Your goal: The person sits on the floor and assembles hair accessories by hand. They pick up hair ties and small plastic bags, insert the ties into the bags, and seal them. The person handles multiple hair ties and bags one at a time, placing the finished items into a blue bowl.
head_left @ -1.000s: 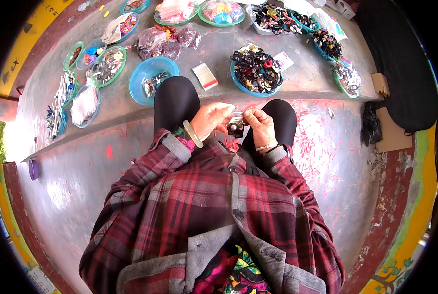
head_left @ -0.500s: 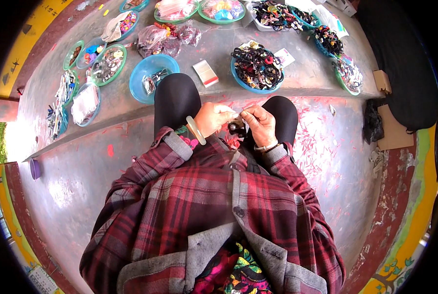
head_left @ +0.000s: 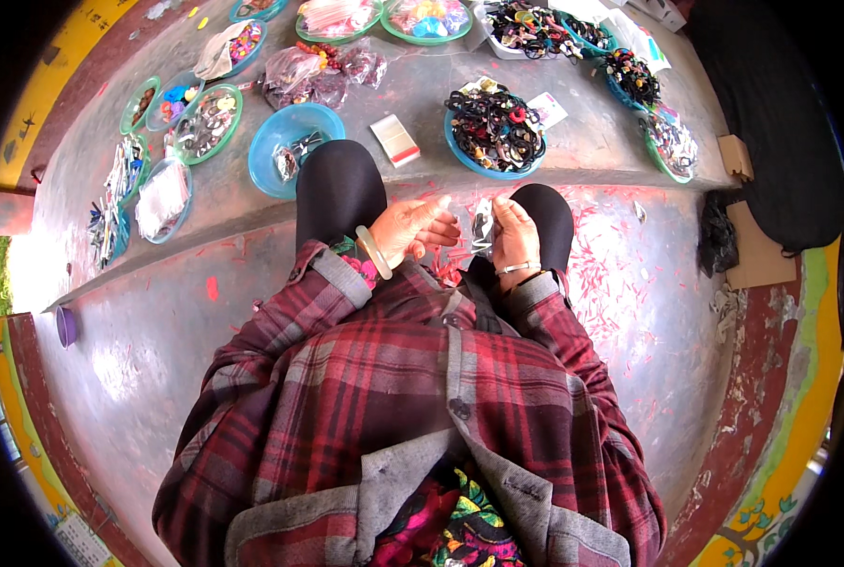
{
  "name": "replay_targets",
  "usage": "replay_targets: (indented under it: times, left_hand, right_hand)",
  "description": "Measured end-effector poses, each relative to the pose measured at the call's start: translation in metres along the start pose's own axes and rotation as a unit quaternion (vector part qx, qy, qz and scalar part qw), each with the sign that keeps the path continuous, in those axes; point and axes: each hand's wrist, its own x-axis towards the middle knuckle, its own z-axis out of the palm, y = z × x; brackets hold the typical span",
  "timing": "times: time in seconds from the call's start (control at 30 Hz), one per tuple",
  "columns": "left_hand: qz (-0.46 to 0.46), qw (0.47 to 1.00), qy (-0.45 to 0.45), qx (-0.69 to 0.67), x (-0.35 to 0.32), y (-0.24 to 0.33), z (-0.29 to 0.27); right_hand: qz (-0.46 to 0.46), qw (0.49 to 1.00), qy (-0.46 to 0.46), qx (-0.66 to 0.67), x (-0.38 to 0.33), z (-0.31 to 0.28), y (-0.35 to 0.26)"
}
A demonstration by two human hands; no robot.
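Note:
My right hand (head_left: 514, 238) pinches the top of a small clear plastic packet (head_left: 482, 227) with something dark inside. The packet hangs between my knees, to the left of the fingers. My left hand (head_left: 412, 230), with a pale bangle on its wrist, is apart from the packet. Its fingers are stretched out and hold nothing. Beyond the left knee stands a blue basin (head_left: 269, 168) with a few similar small packets in it. A blue bowl (head_left: 455, 144) heaped with black hair ties lies past the right knee.
On the raised ledge, a white card box (head_left: 384, 142) with a red stripe lies between the basin and the bowl. Several more bowls and plastic bags (head_left: 299, 77) stand around. Red scraps (head_left: 596, 274) litter the floor. A purple cup (head_left: 68, 326) sits far left.
The hands have come apart from their fingertip pinch. My left fingers have let go and opened, while my right hand has kept the packet, which now hangs in plain view.

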Motion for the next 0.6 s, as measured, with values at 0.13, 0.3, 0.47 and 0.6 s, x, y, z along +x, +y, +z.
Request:
replay_targets:
  times: [0.13,0.3,0.47,0.6]
  left_hand:
    - [-0.004,0.992,-0.039,0.123,-0.002,-0.003,0.007]
    - [0.034,0.984,-0.008,0.176,0.0,-0.008,0.009]
    - [0.132,0.966,0.063,0.215,0.006,-0.013,-0.004]
    - [0.173,0.94,0.082,0.282,0.002,-0.007,-0.003]
  right_hand:
    - [-0.024,0.999,0.006,-0.034,-0.003,-0.001,-0.002]
    - [-0.032,0.998,0.013,-0.044,-0.005,-0.001,-0.004]
    - [-0.001,1.0,0.004,-0.023,-0.006,0.003,-0.007]
    - [0.014,0.998,-0.022,-0.059,-0.012,0.01,-0.012]
